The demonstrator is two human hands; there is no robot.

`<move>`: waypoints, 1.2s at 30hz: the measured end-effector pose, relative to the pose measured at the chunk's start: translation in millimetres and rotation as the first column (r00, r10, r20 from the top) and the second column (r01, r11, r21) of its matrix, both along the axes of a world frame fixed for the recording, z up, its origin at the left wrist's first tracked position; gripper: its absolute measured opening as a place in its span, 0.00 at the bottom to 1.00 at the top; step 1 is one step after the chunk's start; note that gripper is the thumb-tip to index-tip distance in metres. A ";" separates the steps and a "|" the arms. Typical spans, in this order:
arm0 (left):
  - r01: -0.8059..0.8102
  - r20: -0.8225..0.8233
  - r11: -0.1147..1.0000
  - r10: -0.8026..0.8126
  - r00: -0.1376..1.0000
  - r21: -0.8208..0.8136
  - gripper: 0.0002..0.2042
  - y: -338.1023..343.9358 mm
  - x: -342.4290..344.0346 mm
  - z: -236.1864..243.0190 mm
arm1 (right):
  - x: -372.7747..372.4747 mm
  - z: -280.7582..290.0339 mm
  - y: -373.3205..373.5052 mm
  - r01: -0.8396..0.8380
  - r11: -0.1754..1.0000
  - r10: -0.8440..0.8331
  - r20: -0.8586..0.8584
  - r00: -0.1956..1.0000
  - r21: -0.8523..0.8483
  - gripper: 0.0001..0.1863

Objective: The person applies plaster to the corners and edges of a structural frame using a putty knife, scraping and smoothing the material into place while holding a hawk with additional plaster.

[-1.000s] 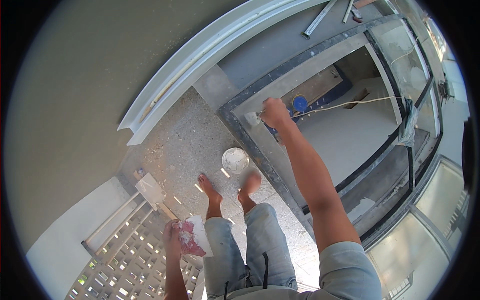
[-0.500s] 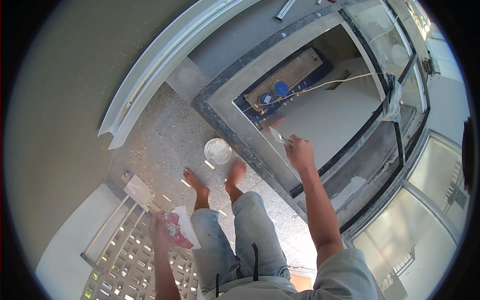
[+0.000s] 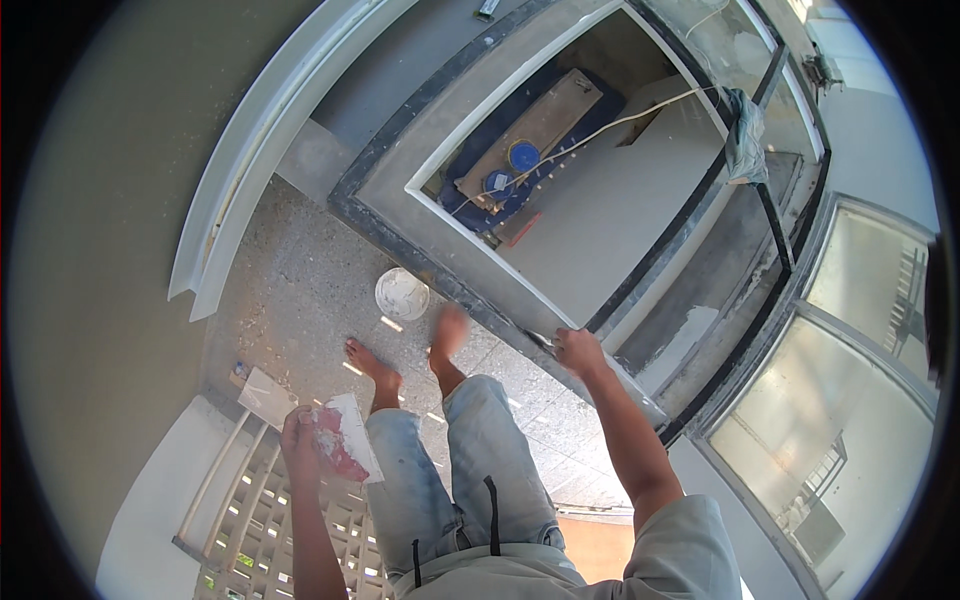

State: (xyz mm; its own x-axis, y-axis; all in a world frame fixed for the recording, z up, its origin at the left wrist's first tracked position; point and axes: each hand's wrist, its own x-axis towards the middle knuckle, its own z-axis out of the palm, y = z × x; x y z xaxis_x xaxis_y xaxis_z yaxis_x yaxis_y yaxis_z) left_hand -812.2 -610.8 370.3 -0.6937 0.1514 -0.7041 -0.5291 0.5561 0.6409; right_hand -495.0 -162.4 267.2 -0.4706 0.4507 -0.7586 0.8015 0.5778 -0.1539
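My left hand [image 3: 299, 438] grips a flat red plate smeared with white putty [image 3: 342, 437], held out beside my left knee. In my right hand [image 3: 580, 353] is a small putty knife [image 3: 541, 341], its handle mostly covered by the closed fingers. The blade lies over the dark edge of the grey ledge [image 3: 478, 306] around the large opening. Whether it touches the surface, I cannot tell. White material fills the top of a round bucket [image 3: 403, 293] on the floor, close to my bare feet.
Beyond the opening, two blue-topped tubs [image 3: 522, 156] stand near a wooden board [image 3: 560, 110]. A pale cord [image 3: 625, 122] crosses the opening to a plastic bag [image 3: 745, 138] on the dark frame. Lattice blocks [image 3: 250, 510] are at lower left, glazed windows [image 3: 800, 410] at right.
My right hand with the putty knife has moved from over the opening back to the near ledge. My left hand still holds the plate. The whole view has shifted slightly.
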 end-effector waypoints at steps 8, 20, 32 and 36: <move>0.015 0.063 1.000 -0.016 0.998 0.014 0.18 9.5 -2.5 19.6 | 42.5 7.8 6.4 0.272 0.940 -0.237 -0.181 0.954 0.204 0.11; 0.022 -0.001 1.000 -0.022 1.000 0.013 0.12 -27.6 3.8 5.4 | 28.9 8.7 13.6 0.048 0.997 -0.054 0.092 0.994 0.066 0.11; -0.016 0.035 0.999 0.015 0.999 0.040 0.17 -20.2 13.2 12.4 | -86.7 -1.3 0.7 -0.017 0.992 0.032 -0.121 0.992 0.123 0.09; -0.036 0.053 0.997 0.033 0.998 0.074 0.18 -2.5 21.1 31.2 | -129.4 -4.2 37.6 -0.056 0.974 0.083 -0.115 0.990 0.221 0.10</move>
State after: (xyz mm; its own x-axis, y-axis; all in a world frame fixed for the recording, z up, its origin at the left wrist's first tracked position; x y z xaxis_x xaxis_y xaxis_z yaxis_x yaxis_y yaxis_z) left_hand -791.1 -613.3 401.5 -0.6625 0.1815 -0.7267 -0.5806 0.4885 0.6514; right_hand -624.4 -124.8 263.0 -0.5899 0.5608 -0.5810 0.7408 0.6621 -0.1131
